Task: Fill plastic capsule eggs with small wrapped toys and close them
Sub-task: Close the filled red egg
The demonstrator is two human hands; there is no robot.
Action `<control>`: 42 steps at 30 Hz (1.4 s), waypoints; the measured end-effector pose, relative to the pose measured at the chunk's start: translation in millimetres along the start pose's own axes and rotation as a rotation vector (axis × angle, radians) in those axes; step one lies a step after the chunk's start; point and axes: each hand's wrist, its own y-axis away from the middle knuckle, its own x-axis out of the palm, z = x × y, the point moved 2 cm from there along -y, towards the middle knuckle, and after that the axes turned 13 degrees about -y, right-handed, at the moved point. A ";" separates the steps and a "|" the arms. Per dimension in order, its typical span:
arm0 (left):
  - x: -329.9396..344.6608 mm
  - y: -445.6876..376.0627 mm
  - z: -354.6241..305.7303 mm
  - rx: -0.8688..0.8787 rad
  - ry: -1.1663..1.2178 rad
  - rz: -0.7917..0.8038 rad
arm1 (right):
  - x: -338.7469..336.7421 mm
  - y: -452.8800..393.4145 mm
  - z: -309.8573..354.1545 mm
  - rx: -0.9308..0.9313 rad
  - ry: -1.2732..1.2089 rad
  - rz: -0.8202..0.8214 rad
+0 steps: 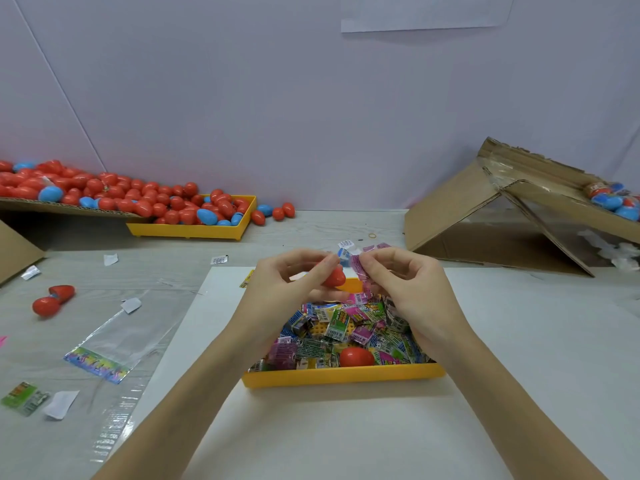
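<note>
L hand (pixel 291 282) grips a red egg half (pixel 335 277) btwn thumb & fingers, held above the far end of the yellow tray (pixel 343 374) of wrapped toys (pixel 346 327). R hand (pixel 405 282) pinches a pink wrapped toy (pixel 360 268) just beside the half's right edge, touching or nearly so. Another red egg piece (pixel 356 356) lies among the toys near the tray's front wall. Two-part red egg (pixel 52 301) lies on the table well to the left.

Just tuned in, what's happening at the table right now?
A person is filling capsule eggs. The left hand holds a red egg half while the right hand pinches a pink wrapped toy beside it, above the yellow tray of wrapped toys. The toy isn't in yet. Another red egg lies in that tray.
</note>
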 end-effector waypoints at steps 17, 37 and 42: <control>3.4 1.3 2.0 0.077 -0.145 0.054 | -0.8 -1.5 -1.2 0.006 -0.078 0.010; 8.6 3.1 2.2 0.176 -0.336 0.011 | 2.7 0.2 6.4 -0.123 0.208 0.162; 9.6 5.4 0.7 0.234 -0.437 0.041 | 6.0 1.5 7.1 -0.094 0.152 0.222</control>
